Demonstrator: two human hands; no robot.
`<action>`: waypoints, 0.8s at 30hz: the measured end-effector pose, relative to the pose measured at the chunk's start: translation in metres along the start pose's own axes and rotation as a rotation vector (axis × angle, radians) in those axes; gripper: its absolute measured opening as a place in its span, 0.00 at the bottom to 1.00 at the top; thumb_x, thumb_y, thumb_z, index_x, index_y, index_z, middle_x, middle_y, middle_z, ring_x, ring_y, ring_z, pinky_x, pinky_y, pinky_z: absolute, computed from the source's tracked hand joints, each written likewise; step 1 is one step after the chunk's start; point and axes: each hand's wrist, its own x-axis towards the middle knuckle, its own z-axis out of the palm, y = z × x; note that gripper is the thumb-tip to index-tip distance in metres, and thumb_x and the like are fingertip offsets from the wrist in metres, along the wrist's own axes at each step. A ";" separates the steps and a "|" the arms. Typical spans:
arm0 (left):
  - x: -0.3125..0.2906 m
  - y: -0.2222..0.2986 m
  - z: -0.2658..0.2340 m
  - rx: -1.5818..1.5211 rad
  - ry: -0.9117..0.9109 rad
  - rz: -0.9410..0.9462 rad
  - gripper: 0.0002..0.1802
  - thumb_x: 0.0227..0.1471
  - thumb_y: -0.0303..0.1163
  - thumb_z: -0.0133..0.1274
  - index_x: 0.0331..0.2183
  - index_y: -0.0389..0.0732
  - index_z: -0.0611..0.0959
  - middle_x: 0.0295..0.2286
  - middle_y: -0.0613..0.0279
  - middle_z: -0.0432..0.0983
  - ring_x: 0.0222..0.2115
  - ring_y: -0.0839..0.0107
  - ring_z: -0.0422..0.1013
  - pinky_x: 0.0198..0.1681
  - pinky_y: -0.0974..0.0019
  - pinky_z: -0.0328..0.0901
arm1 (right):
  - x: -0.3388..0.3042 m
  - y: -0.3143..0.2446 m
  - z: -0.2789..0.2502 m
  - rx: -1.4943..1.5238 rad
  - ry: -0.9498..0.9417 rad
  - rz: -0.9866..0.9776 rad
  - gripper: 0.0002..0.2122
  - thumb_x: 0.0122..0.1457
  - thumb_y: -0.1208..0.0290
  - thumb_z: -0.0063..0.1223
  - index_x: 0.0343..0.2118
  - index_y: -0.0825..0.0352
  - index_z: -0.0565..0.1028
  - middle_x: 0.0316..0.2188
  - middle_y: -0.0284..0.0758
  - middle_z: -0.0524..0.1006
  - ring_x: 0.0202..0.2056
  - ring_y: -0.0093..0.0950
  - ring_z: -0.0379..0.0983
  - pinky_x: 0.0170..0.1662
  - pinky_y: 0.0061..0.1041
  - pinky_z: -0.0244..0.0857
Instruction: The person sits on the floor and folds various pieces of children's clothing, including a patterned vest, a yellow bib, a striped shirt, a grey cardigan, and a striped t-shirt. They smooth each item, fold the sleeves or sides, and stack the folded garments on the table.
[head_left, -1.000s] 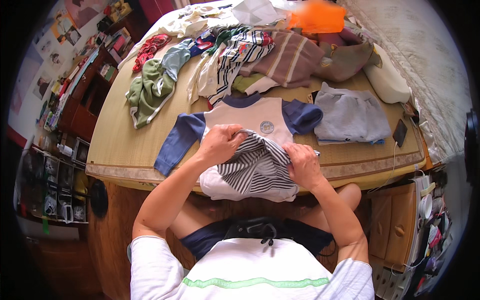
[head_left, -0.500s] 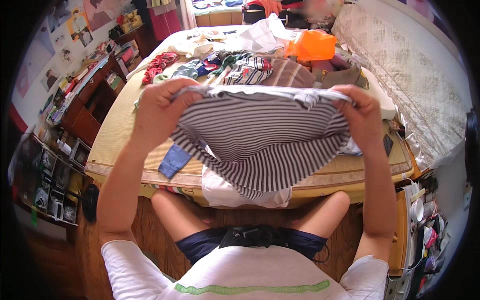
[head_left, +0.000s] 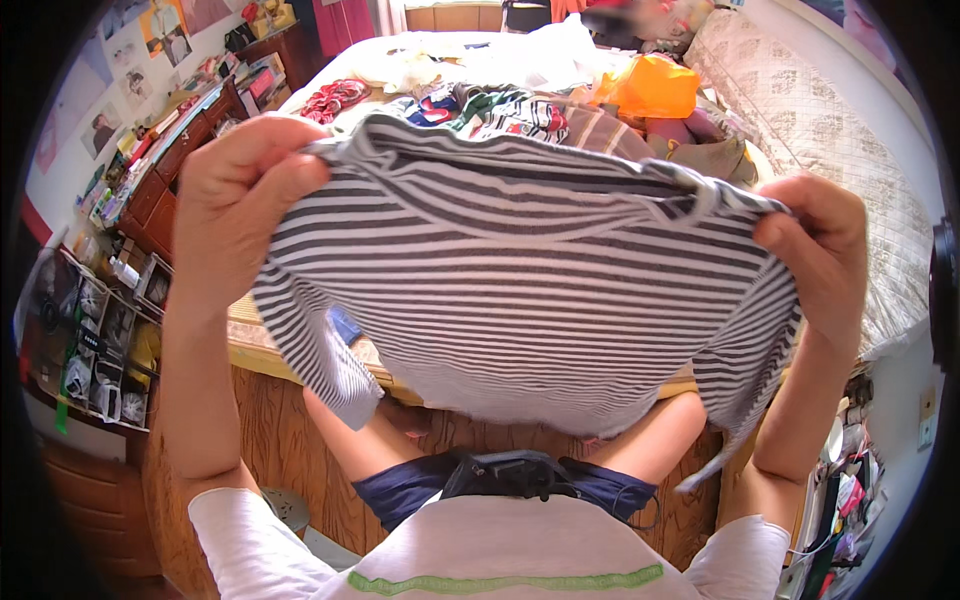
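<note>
Striped shirt (head_left: 530, 290): my left hand (head_left: 235, 215) and right hand (head_left: 815, 255) pinched its top edge; loose pinch risked a corner slipping.

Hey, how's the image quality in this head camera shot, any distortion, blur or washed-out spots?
Head view: strong fisheye, with a black rim and the table edge bowed. The striped shirt, held up by the left hand and right hand, is fairly sharp. The far pile of clothes is overexposed and soft, and the orange garment glows.
</note>
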 end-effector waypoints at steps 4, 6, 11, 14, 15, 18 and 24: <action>0.035 -0.097 0.035 0.087 -0.041 -0.219 0.10 0.57 0.29 0.61 0.39 0.33 0.84 0.24 0.74 0.77 0.26 0.88 0.67 0.29 0.80 0.62 | 0.031 0.091 0.016 -0.092 -0.013 0.206 0.05 0.58 0.75 0.64 0.33 0.72 0.82 0.23 0.24 0.77 0.26 0.12 0.68 0.29 0.16 0.62; 0.048 -0.142 0.063 0.285 -0.113 -0.300 0.10 0.56 0.34 0.61 0.37 0.37 0.86 0.23 0.70 0.78 0.26 0.85 0.69 0.30 0.75 0.65 | 0.040 0.158 0.037 -0.162 -0.074 0.242 0.06 0.59 0.74 0.63 0.32 0.72 0.81 0.22 0.24 0.76 0.26 0.13 0.68 0.30 0.18 0.63; 0.013 -0.320 0.148 0.358 -0.309 -0.445 0.11 0.52 0.39 0.63 0.36 0.45 0.88 0.27 0.55 0.82 0.27 0.63 0.78 0.34 0.59 0.71 | 0.010 0.349 0.110 -0.284 -0.127 0.478 0.09 0.56 0.67 0.64 0.32 0.69 0.82 0.25 0.39 0.80 0.27 0.29 0.75 0.34 0.29 0.68; -0.001 -0.329 0.182 0.549 -0.404 -0.360 0.12 0.51 0.36 0.63 0.37 0.41 0.86 0.33 0.57 0.81 0.36 0.55 0.78 0.40 0.56 0.71 | -0.008 0.390 0.143 -0.495 -0.200 0.453 0.10 0.55 0.65 0.63 0.33 0.67 0.81 0.33 0.42 0.80 0.38 0.43 0.77 0.42 0.40 0.70; -0.001 -0.329 0.186 0.582 -0.395 -0.338 0.12 0.51 0.37 0.63 0.37 0.41 0.86 0.33 0.57 0.80 0.37 0.55 0.77 0.40 0.55 0.71 | -0.005 0.390 0.149 -0.492 -0.211 0.451 0.10 0.55 0.65 0.63 0.35 0.66 0.81 0.33 0.42 0.81 0.39 0.43 0.77 0.42 0.40 0.70; -0.001 -0.327 0.196 0.659 -0.390 -0.274 0.13 0.51 0.39 0.62 0.36 0.42 0.85 0.33 0.59 0.80 0.38 0.54 0.76 0.42 0.54 0.70 | 0.005 0.389 0.162 -0.458 -0.142 0.392 0.10 0.55 0.66 0.62 0.36 0.65 0.81 0.33 0.42 0.80 0.38 0.43 0.77 0.42 0.40 0.70; 0.001 -0.333 0.195 0.653 -0.200 -0.251 0.10 0.53 0.39 0.60 0.33 0.42 0.84 0.30 0.59 0.79 0.35 0.57 0.77 0.38 0.55 0.71 | 0.011 0.392 0.172 -0.464 0.008 0.176 0.06 0.53 0.72 0.62 0.31 0.67 0.77 0.30 0.37 0.79 0.36 0.40 0.76 0.39 0.35 0.69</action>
